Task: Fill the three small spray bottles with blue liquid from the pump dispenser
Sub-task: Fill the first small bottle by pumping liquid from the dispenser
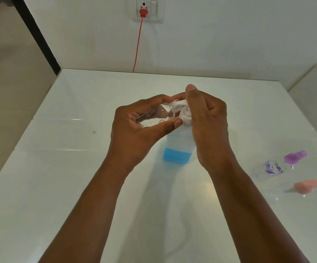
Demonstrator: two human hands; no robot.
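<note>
**Clear bottle held sideways at the pump spout**

Head view. The pump dispenser (176, 149) is taken as the landmark; it stands upright on the white table (59, 186), with blue liquid (176, 156) seen only in its lowest part. Its upper body and most of its white pump head (184, 116) are covered by the two hands. Whether liquid is flowing cannot be made out.

The left hand (135, 130) is curled round a clear small spray bottle (154, 115), thumb below and fingers over the far side. The bottle's base is hidden in the palm. Its long axis is laid close to horizontal, tilted slightly, with the open neck pointed to the right, at the white spout (179, 103). The neck and spout tip overlap in a blur, so contact cannot be confirmed. The bottle appears empty, with a few droplets inside.

The right hand (205, 120) is placed over the pump head from the right, fingers bent down on it and around it; the fingertips are hidden behind the hand.

To the right of the dispenser, well apart, a second bottle with a purple cap (295, 156) and purple flower print is seen lying on its side, cap pointing away to the right. Nearer than it, a bottle with a pink cap (310, 185) lies likewise; its clear body is barely distinguishable against the table.

Behind the dispenser, a red plug (143, 12) sits in a wall socket, its red cable (137, 44) dropping behind the table's far edge.
</note>
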